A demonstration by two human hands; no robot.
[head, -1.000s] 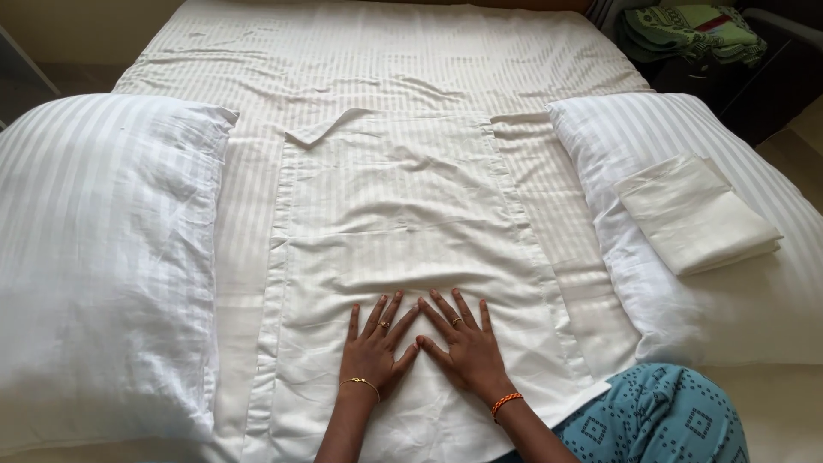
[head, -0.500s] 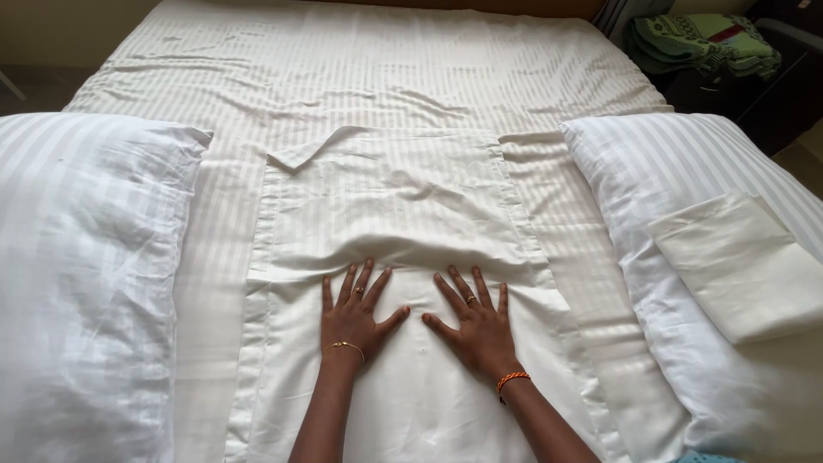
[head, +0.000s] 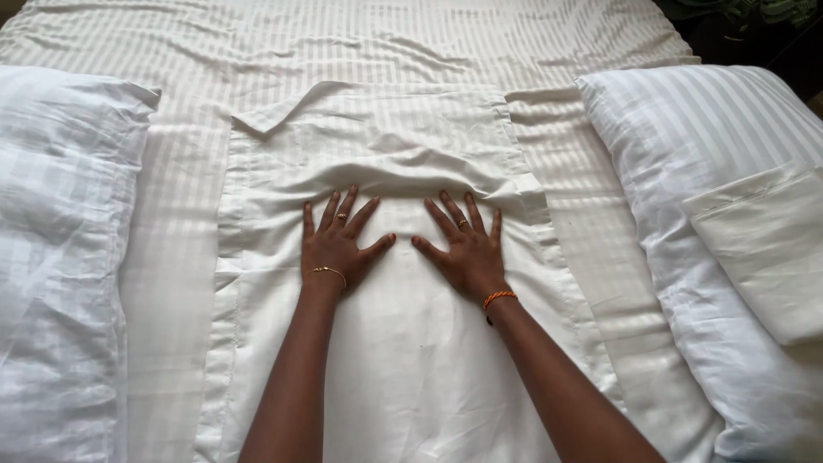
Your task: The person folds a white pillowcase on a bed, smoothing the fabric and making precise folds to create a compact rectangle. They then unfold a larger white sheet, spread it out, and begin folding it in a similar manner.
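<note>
The left hand (head: 336,244) lies flat with its fingers spread wide, palm pressed down on a cream pillowcase (head: 386,343) that is laid out on the bed (head: 411,43). It holds nothing; it only presses on the cloth. Just beside it, with a small gap between the thumbs, the right hand (head: 463,249) lies in the same way, fingers spread and palm down on the same pillowcase. A thin gold bangle (head: 327,272) is on the left wrist and an orange thread band (head: 499,298) on the right wrist. Directly beyond the fingertips the cloth is pushed up into a soft ridge of folds (head: 403,171). Farther to the left of the left hand a white pillow (head: 60,257) rests on the striped sheet. Farther to the right of the right hand another striped pillow (head: 686,171) lies, and on it a folded cream cloth (head: 763,249), probably a second pillowcase.
</note>
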